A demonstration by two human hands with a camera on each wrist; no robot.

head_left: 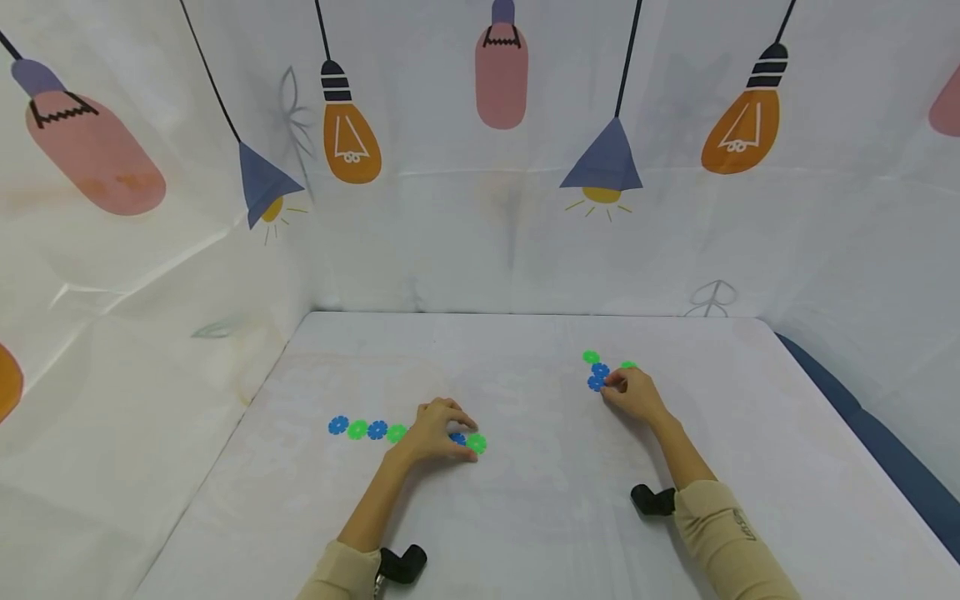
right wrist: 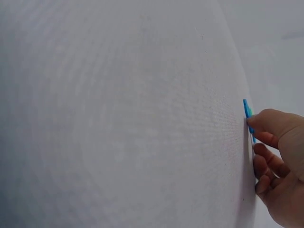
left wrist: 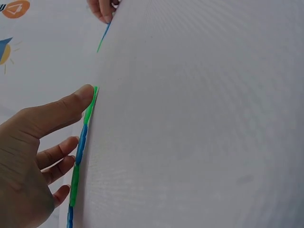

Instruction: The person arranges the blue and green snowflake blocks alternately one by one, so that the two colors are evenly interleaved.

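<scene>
A row of blue and green flower-shaped plastic discs (head_left: 377, 430) lies on the table, its middle covered by my left hand (head_left: 435, 432). The thumb and index finger curve round the green disc (head_left: 476, 443) at the row's right end, the thumb touching its edge in the left wrist view. Farther off at the right, my right hand (head_left: 636, 393) pinches a blue disc (head_left: 596, 383) between thumb and index finger. Another blue disc (head_left: 601, 369) lies against it, and a green disc (head_left: 591, 357) is just beyond. Part of one more green disc (head_left: 628, 364) shows behind the right hand.
The white table (head_left: 525, 533) ends at a back wall hung with white sheeting (head_left: 450, 242) printed with lamps. Sheeting also hangs along the left side. Each wrist wears a black camera mount (head_left: 402, 564). Dark blue material (head_left: 862, 417) shows past the right edge.
</scene>
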